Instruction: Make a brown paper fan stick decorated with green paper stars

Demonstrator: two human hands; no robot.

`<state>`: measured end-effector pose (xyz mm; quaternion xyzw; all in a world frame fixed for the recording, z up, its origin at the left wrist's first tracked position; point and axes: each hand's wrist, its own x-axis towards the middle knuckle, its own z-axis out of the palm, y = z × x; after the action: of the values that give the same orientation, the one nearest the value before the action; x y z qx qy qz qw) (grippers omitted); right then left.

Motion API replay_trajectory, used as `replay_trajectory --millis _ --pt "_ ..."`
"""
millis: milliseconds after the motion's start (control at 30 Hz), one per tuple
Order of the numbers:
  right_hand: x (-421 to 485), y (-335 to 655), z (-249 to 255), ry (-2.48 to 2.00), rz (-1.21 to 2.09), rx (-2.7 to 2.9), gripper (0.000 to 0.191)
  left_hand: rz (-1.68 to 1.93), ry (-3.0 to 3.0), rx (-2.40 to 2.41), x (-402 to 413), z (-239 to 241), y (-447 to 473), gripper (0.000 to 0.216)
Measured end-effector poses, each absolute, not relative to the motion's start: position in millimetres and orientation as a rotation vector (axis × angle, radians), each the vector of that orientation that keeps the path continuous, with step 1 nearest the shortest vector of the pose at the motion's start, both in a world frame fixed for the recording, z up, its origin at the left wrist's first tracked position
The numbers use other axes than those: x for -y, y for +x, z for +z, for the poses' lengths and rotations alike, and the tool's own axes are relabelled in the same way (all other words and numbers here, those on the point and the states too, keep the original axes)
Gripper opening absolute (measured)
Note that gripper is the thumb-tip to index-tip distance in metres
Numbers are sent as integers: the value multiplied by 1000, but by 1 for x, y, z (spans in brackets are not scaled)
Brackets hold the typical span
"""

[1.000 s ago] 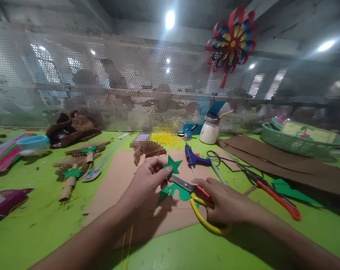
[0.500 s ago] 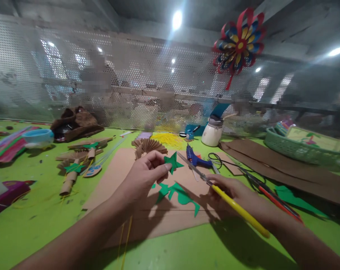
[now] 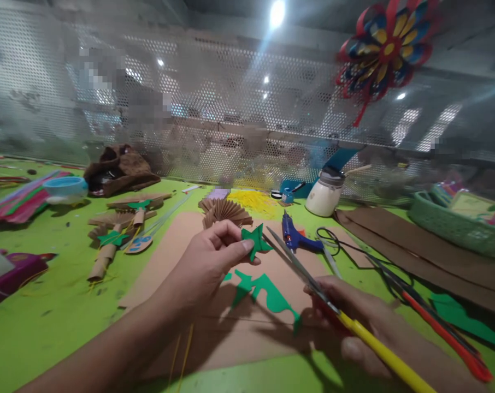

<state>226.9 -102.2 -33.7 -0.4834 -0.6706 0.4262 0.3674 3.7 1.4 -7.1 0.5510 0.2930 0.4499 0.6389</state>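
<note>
Your left hand (image 3: 208, 261) at twelve o'clock, fingers pinching a green star (image 3: 254, 242), your right hand (image 3: 372, 314), fingers curled around slightly parted scissors (image 3: 354, 326) at the star's four o'clock, green scraps (image 3: 275, 299) at its six o'clock on a brown sheet (image 3: 161, 265).

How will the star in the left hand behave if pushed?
The star is probably light, looking sheet-thin. It seems fairly stiff: its points jut from the left hand without drooping. Its narrow tips might bend when pushed.
</note>
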Motion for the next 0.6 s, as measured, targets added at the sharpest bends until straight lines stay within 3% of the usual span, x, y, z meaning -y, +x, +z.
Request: replay_trajectory --millis 600 --pt "108 226 -41 -1352 1079 1693 68 997 1177 -643 4 -7 8 20"
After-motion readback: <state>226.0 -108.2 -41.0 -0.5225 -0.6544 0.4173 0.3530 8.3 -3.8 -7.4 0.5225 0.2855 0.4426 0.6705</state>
